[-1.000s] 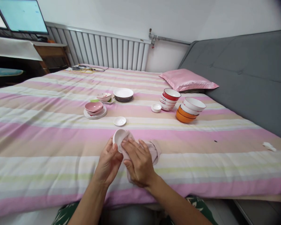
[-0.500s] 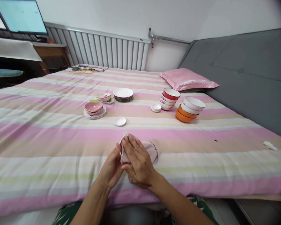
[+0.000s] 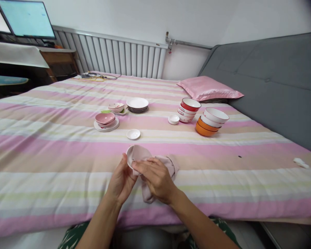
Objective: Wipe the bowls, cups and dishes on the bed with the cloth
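My left hand (image 3: 123,181) is closed around the left side of a small white dish (image 3: 129,154), which is tilted and partly hidden. A pale pink cloth (image 3: 142,152) lies over much of the dish. My right hand (image 3: 157,178) grips this cloth, its fingers pressing it against the dish. The cloth's loose end bunches behind my right hand and hangs below it. Just beyond my hands, another small white dish (image 3: 133,134) lies on the striped bedspread (image 3: 75,159).
Pink bowls (image 3: 105,118) sit on white plates at left, with leaf-patterned dishes (image 3: 116,106) behind. A plate stack (image 3: 137,103) stands mid-bed. Rightward are small dishes (image 3: 173,119), red-and-white bowls (image 3: 190,104) and orange-and-white bowls (image 3: 207,127). A pink pillow (image 3: 209,88) lies by the grey headboard (image 3: 269,76).
My right hand has shifted down and its fingers have curled. The dish's upper left rim now shows more, and the cloth hangs lower beneath my right hand.
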Demonstrator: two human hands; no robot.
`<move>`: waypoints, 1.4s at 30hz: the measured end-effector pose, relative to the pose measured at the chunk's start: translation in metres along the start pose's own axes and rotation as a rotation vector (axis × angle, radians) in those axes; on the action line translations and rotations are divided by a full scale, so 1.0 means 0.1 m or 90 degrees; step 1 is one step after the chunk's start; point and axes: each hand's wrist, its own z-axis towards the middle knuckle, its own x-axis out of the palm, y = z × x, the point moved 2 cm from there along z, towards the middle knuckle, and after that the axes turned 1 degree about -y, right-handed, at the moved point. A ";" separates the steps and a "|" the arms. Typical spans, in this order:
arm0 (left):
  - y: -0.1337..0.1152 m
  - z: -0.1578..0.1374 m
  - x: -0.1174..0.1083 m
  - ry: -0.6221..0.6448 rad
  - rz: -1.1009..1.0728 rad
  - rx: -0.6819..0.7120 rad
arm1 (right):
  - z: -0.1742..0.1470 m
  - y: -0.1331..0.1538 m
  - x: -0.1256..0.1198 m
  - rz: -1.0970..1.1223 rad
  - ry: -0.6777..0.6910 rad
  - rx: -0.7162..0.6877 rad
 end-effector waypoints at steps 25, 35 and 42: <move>0.04 -0.03 0.09 -0.045 0.066 -0.004 | 0.09 -0.25 -0.20 0.118 0.074 0.470; 0.02 0.04 0.02 -0.020 0.268 -0.047 | 0.17 -0.78 -0.30 0.219 0.072 0.671; -0.05 0.11 -0.09 -0.071 0.361 0.050 | 0.25 -1.65 -0.60 0.170 0.007 0.858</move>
